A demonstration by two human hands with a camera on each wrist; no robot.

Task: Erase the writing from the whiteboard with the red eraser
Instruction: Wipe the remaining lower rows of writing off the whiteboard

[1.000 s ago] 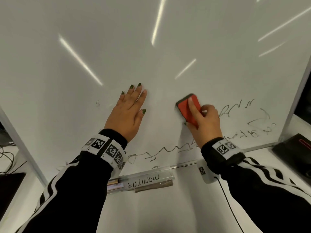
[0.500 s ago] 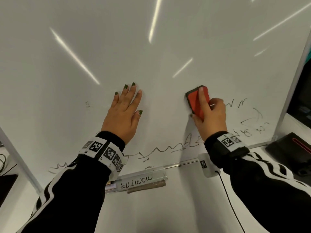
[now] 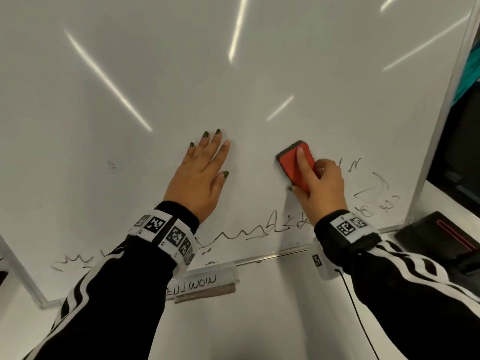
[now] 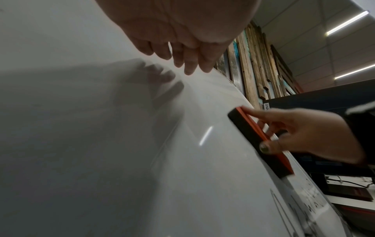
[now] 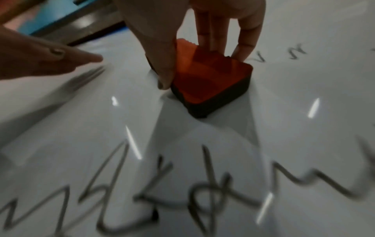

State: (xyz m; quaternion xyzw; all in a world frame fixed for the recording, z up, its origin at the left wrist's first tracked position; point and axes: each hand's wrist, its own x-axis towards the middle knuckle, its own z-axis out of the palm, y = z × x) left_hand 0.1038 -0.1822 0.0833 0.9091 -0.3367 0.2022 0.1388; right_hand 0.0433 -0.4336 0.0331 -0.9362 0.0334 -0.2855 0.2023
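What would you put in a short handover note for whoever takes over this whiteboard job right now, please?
Left hand: flat and open, bracing on the whiteboard.
Right hand: grips the red eraser, forefinger along its back, pad pressed on the board.
Done: the upper board shows no writing.
Left: the scribbles right of the eraser, the zigzag line along the bottom edge, and faint specks at far left.

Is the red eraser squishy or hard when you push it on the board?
Probably a bit of both: the red eraser has a firm-looking red top and a dark pad that looks soft. It seems light, as the right hand holds it with fingertips. Being flat, it shouldn't roll.
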